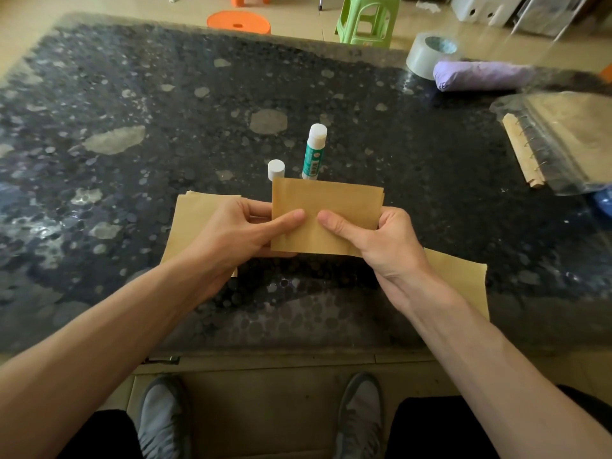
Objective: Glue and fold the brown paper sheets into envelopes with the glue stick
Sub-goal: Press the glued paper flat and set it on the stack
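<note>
A folded brown paper envelope [326, 207] is held up over the dark speckled table [165, 127]. My left hand [245, 230] pinches its left side, thumb on the front. My right hand [371, 240] pinches its right side, thumb pressed near the middle. The glue stick [314, 152], green and white, stands upright and uncapped just behind the envelope. Its white cap [276, 169] stands to its left. A small stack of brown paper [195, 213] lies under my left hand. Another brown sheet [463, 279] lies flat under my right wrist.
At the back right are a roll of tape [430, 53] and a purple bundle [480, 76]. A spiral notebook in a clear plastic bag [563, 144] lies at the right. Orange [238, 23] and green [367, 19] stools stand beyond the table's far edge. My shoes show below the near edge.
</note>
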### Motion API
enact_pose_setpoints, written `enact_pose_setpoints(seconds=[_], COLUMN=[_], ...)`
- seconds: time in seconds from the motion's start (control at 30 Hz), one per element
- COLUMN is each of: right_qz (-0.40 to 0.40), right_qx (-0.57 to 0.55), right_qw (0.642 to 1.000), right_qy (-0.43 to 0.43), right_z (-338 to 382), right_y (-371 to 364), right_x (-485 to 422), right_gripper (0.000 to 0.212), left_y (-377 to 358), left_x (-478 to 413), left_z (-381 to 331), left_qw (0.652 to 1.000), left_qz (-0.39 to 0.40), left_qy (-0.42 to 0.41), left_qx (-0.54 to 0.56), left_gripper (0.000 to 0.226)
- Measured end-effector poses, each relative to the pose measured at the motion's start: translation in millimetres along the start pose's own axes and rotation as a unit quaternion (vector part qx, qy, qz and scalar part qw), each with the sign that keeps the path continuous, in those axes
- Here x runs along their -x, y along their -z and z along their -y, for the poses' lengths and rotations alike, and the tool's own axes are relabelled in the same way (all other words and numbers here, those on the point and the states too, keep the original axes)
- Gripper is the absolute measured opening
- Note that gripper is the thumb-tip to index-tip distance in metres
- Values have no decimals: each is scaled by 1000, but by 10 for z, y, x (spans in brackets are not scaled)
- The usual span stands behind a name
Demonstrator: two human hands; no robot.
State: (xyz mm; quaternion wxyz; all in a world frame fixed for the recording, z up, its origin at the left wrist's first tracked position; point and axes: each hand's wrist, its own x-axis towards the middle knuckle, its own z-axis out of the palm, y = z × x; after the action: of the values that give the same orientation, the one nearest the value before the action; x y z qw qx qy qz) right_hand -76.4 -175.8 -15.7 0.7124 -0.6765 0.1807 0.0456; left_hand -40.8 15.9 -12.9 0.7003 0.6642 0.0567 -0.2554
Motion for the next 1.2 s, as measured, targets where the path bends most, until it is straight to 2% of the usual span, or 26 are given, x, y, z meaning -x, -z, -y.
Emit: enact_pose_setpoints(seconds=[0.13,0.27,0.43,0.7,1.0,1.2], right_qz=[15,-10,-1,-14,-34,-47], right_qx=[13,34,16,28,12,1], right_qw=[1000,999,1000,1000,999,999], right_qy=[4,10,-6,0,3,-2], right_z=[-21,-17,-6,-8,-12,15], right_y=[-1,30,57,68,93,113], right_x=[-1,-40,-62,-74,-80,-93], right_gripper=[28,35,36,22,19,11], left_y=[12,9,13,43,37,59], left_x=[-12,-1,-14,-14,-9,-6], left_z=[2,17,23,2,-29,-45], left_qw=[1000,1000,1000,1000,999,999], left_qz=[-3,26,13,-12,-36,-44], left_qy=[-3,-1,-9,-11,-19,-14], left_qx=[-4,6,13,18,18,16], left_gripper=[28,34,32,28,16,17])
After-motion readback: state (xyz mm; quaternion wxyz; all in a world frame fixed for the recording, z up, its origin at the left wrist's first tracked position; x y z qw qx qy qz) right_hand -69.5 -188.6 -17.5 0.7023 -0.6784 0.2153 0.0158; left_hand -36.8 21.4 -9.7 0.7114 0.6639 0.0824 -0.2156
